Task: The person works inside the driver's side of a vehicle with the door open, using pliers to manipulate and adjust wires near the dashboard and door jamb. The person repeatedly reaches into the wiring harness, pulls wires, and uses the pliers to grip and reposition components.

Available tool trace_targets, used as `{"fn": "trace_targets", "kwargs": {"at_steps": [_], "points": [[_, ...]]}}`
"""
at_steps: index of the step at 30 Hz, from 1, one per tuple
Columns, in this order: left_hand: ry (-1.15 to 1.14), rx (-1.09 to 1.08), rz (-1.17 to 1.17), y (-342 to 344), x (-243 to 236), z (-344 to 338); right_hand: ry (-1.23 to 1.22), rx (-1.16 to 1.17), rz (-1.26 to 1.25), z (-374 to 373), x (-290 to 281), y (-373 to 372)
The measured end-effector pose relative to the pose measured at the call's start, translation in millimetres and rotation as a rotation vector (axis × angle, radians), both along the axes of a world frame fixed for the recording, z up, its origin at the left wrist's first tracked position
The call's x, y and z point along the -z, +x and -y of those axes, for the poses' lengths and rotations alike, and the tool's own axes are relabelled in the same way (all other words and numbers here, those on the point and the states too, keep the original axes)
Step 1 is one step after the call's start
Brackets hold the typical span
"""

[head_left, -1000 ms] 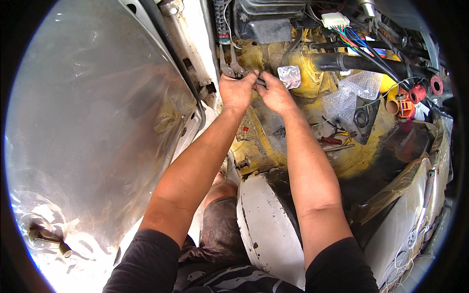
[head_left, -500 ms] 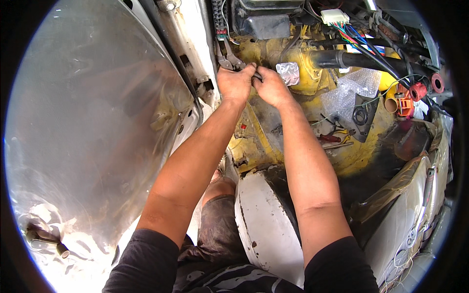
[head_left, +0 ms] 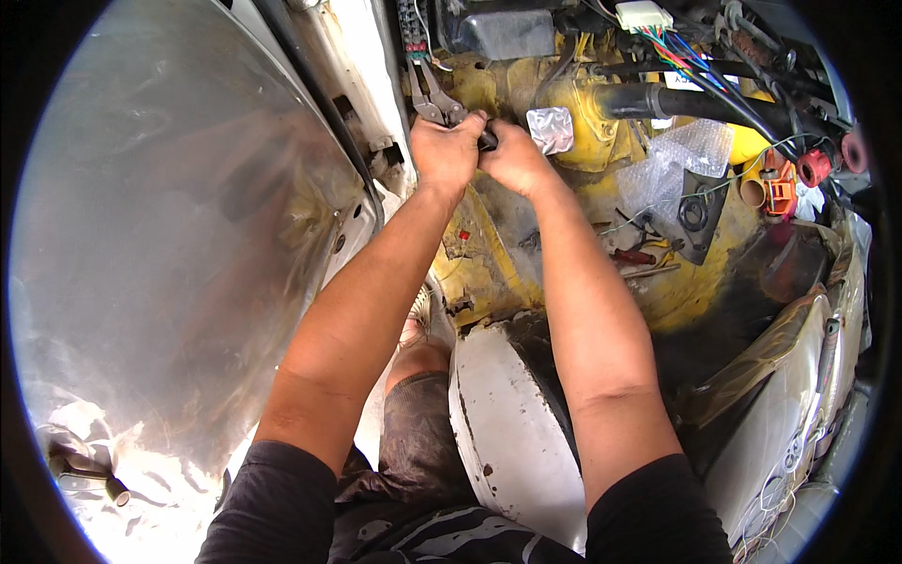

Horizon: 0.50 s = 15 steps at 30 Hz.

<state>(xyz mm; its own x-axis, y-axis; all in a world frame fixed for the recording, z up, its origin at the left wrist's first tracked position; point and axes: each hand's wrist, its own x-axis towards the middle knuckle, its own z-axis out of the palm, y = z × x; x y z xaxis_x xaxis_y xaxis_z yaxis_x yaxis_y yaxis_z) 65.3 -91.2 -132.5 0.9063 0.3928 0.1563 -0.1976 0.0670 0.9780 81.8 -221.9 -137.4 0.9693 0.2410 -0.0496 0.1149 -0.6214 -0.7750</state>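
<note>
Grey metal pliers (head_left: 434, 101) with long thin jaws reach up to the lower end of a dark terminal strip (head_left: 413, 38), where small red and green pieces show. My left hand (head_left: 445, 153) is closed round the pliers just below the jaws, its thumb lying along them. Close beside it, my right hand (head_left: 517, 160) grips the dark handle end that shows between the two hands. Much of the handles is hidden by my fingers. A thin white wire runs down next to the strip.
A large metal door panel (head_left: 178, 216) fills the left. On the yellow, worn floor lie a crumpled silver packet (head_left: 551, 130), bubble wrap (head_left: 672, 160), and a red-handled tool (head_left: 634, 256). Black hoses (head_left: 686, 105) and a white connector (head_left: 644, 15) with coloured wires are at the upper right.
The pliers and both hands have shifted slightly up and left in the picture, along with the surroundings. More of the dark handle now shows between my hands. Both grips stay closed.
</note>
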Motion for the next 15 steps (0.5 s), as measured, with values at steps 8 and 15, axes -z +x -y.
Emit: {"fn": "trace_targets", "kwargs": {"at_steps": [8,15], "points": [[0.008,-0.033,-0.037,1,3,-2,0.212,-0.072,-0.195,4,23,21],[0.015,-0.021,-0.108,1,0,-2,0.708,-0.226,-0.651,4,18,29]]}}
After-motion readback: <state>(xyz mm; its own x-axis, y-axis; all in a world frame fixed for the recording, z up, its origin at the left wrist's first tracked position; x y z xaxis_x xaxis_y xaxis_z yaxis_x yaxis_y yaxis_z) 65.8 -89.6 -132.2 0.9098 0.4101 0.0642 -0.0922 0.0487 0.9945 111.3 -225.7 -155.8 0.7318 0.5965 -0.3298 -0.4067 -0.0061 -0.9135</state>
